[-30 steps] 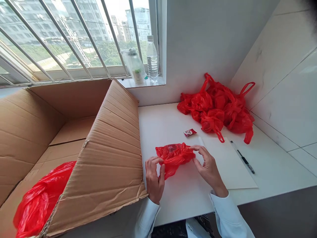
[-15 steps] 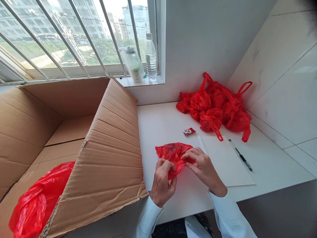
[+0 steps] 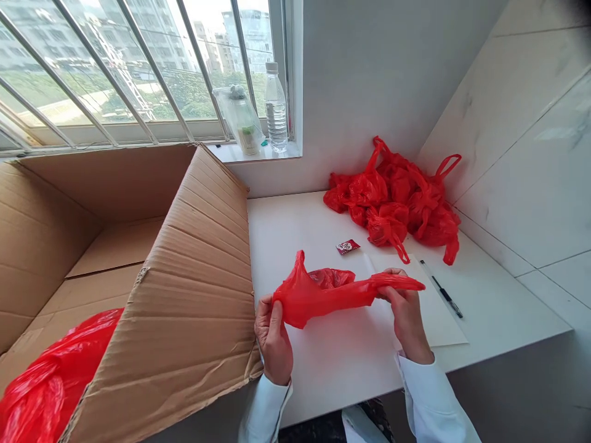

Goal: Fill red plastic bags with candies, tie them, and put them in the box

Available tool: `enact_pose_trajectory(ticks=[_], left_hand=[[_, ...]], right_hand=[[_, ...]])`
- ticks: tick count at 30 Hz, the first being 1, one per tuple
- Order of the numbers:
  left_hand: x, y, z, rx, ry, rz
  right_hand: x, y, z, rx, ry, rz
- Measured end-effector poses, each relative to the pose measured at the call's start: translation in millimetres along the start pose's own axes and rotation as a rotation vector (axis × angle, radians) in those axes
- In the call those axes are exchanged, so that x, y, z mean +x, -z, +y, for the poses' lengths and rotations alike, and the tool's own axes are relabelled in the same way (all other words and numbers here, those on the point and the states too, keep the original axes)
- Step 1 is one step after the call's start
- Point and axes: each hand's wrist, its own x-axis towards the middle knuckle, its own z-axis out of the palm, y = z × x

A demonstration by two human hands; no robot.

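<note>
A red plastic bag (image 3: 323, 298) is stretched sideways between my two hands, just above the white table (image 3: 323, 375). My left hand (image 3: 274, 344) pinches its left side, thumb on top, below a handle loop that stands up. On the right, my right hand (image 3: 409, 314) grips the bag's other side, with a strip of red plastic sticking out past the fingers. The bag's mouth gapes a little at the back; what is inside, if anything, I cannot make out. Behind it lies a small dark red packet (image 3: 348, 247).
A large open cardboard box (image 3: 194, 307) stands at the left, with a red plastic bundle (image 3: 60, 375) inside. Several red bags (image 3: 392, 197) are heaped by the wall. White paper (image 3: 438, 320) and a pen (image 3: 442, 289) lie right. A water bottle (image 3: 276, 114) stands on the windowsill.
My hands have moved apart, left hand to the left and right hand to the right. The bunched red bag is now pulled out wide, and its handle shows.
</note>
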Motion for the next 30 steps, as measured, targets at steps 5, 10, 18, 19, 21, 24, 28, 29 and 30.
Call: enact_pose_trajectory(ticks=[5,10,18,19,21,24,28,29,30], left_hand=[[-2,-3.5,12,-0.152,0.053,0.074],[-15,-0.4,39,0.018,-0.078,-0.078],[-22,7.9,85,0.693,-0.665,-0.644],[-21,9.4,87,0.719,-0.719,-0.696],[-21,12.0,90,0.748,-0.782,-0.754],[-22,12.7,97,0.784,-0.787,-0.682],[-22,4.9,112,0.903,-0.825,-0.444],[-22,1.3,115,0.925,-0.859,-0.419],[-22,-2.9,116,0.941,-0.903,-0.418]], right_hand=[[1,15,1,-0.037,-0.069,-0.021],[-18,27,-36,-0.355,0.311,-0.195],[-13,-3,-65,-0.887,0.579,-0.559],[-9,-7,-62,-0.814,0.515,-0.521],[-2,-13,-57,-0.543,0.396,-0.365],[2,-18,-53,-0.136,0.29,-0.15],[-1,-26,-58,-0.029,0.309,-0.097],[-2,-29,-60,-0.038,0.326,-0.089],[-3,-31,-63,-0.044,0.339,-0.085]])
